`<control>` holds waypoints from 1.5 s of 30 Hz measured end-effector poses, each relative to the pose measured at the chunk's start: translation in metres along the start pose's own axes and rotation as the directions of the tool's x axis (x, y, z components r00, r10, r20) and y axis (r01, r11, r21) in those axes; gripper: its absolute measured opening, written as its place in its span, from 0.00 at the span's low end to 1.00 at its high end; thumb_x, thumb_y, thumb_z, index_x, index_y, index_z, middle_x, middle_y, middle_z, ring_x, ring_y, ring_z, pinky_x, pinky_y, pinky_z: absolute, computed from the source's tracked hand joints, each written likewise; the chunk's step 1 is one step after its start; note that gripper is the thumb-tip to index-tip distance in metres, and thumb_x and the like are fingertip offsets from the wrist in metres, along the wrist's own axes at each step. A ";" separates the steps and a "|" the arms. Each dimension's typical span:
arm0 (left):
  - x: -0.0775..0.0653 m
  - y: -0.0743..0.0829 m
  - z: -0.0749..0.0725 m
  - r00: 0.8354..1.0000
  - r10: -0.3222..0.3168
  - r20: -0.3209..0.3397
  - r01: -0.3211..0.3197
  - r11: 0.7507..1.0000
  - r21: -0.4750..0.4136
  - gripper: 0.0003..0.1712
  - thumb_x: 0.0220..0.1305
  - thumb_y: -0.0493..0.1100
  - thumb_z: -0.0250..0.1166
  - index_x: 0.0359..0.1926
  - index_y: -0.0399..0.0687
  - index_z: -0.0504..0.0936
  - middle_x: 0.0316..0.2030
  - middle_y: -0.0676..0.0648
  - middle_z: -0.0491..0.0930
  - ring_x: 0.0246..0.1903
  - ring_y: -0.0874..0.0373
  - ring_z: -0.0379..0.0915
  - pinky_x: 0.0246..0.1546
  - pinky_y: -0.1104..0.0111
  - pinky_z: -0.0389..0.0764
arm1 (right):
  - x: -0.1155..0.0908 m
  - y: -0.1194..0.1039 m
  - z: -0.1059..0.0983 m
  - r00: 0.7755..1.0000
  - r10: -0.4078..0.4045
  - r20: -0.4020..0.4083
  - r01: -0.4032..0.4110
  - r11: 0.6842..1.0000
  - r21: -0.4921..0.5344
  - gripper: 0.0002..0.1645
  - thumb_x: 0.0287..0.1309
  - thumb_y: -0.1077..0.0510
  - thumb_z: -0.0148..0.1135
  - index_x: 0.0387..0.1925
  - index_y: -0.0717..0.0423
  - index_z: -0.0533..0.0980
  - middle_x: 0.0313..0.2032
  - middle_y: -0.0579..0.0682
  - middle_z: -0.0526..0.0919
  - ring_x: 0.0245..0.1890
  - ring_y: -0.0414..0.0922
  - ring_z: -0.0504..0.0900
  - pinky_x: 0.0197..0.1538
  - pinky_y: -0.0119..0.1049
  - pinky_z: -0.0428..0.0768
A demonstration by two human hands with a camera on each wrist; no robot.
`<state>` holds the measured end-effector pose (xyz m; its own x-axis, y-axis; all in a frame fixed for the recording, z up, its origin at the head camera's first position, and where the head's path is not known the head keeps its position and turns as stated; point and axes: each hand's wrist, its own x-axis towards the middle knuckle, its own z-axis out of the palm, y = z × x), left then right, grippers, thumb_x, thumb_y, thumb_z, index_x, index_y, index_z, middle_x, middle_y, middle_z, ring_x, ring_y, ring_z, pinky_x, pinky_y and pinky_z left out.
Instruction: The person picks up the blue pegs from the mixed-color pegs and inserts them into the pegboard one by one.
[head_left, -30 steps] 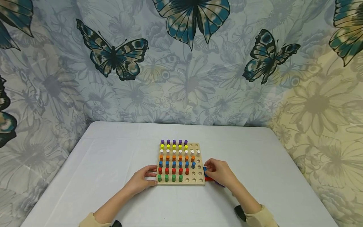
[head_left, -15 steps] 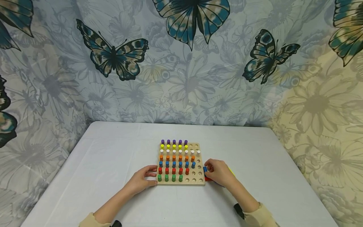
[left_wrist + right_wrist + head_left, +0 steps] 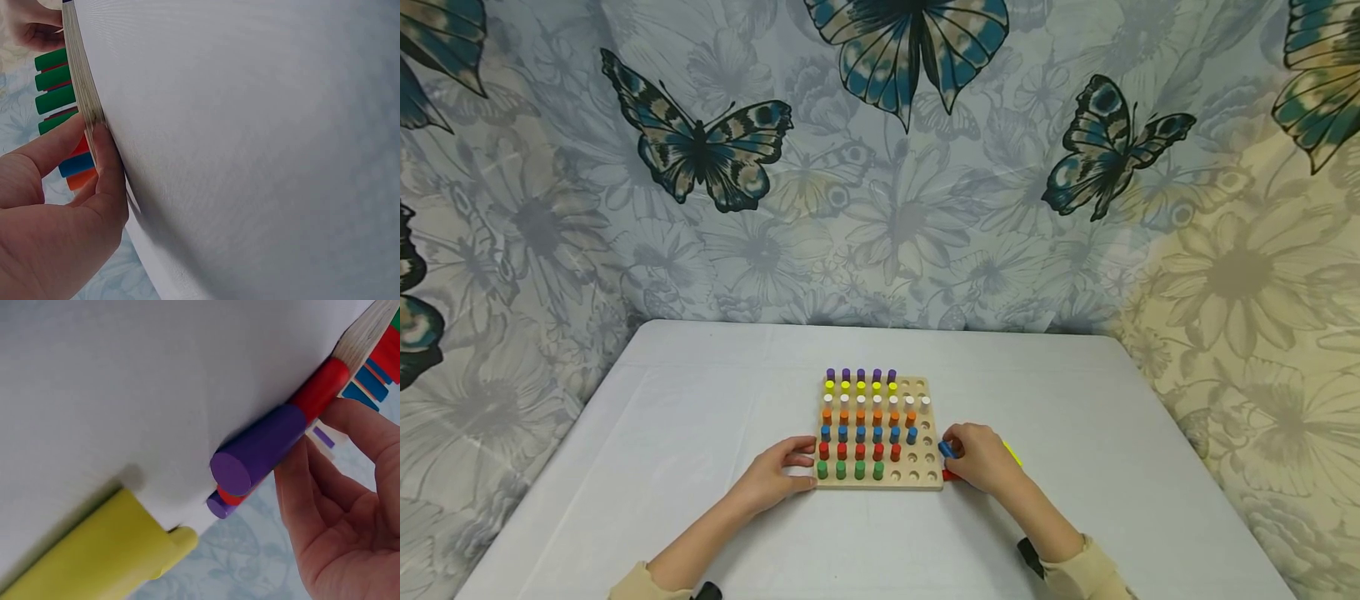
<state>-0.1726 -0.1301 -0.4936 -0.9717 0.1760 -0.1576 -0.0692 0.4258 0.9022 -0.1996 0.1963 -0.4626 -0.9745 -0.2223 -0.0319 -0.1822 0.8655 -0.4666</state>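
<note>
A wooden pegboard point(image 3: 880, 487) lies on the table with rows of purple, yellow, white, orange, blue, red and green pegs standing in it. My left hand point(image 3: 771, 479) holds the board at its near left corner, thumb and fingers against the edge, as the left wrist view also shows. To the right of the board, my right hand point(image 3: 981, 460) pinches a blue peg point(image 3: 947, 450), which is tilted. Just below these fingers a red peg point(image 3: 322, 390) lies by the board's edge, with a purple peg point(image 3: 262, 447) beyond it.
A yellow peg point(image 3: 87, 550) lies on the table near my right wrist. Another small purple peg point(image 3: 219, 506) shows behind the larger one. The white table point(image 3: 715, 375) meets a butterfly-patterned wall covering point(image 3: 910, 225) at the back.
My right hand has shifted slightly rightward, and the blue peg in its fingers has tilted. More of a yellow peg now shows behind the right wrist. The left hand and board stay put.
</note>
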 end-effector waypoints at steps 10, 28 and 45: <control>0.000 0.000 0.000 1.000 0.001 0.007 -0.002 1.000 0.005 0.37 0.49 0.33 0.75 0.62 0.36 0.73 0.51 0.47 0.79 0.46 0.55 0.77 0.48 0.60 0.77 | -0.004 0.004 -0.002 1.000 0.010 -0.018 -0.010 0.999 0.036 0.14 0.44 0.67 0.70 0.37 0.58 0.80 0.26 0.45 0.77 0.27 0.40 0.72 0.33 0.36 0.75; 0.002 -0.002 0.000 1.000 -0.002 0.010 0.001 1.000 0.021 0.36 0.50 0.33 0.74 0.62 0.37 0.73 0.51 0.47 0.79 0.47 0.55 0.77 0.48 0.61 0.77 | -0.008 0.023 -0.009 0.995 0.103 -0.016 -0.096 0.968 0.233 0.14 0.48 0.65 0.70 0.39 0.57 0.79 0.29 0.45 0.79 0.31 0.42 0.76 0.36 0.35 0.79; -0.001 0.000 -0.001 1.000 0.012 0.004 -0.012 1.000 0.007 0.37 0.49 0.33 0.75 0.62 0.36 0.73 0.51 0.47 0.79 0.46 0.55 0.77 0.50 0.57 0.76 | -0.008 0.028 -0.017 0.984 0.177 0.012 -0.162 0.872 0.463 0.15 0.53 0.58 0.71 0.41 0.56 0.76 0.33 0.47 0.81 0.35 0.43 0.77 0.39 0.34 0.77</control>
<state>-0.1717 -0.1314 -0.4934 -0.9716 0.1843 -0.1485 -0.0563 0.4296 0.9013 -0.1994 0.2293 -0.4606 -0.9897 -0.0710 -0.1246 0.0603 0.5827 -0.8105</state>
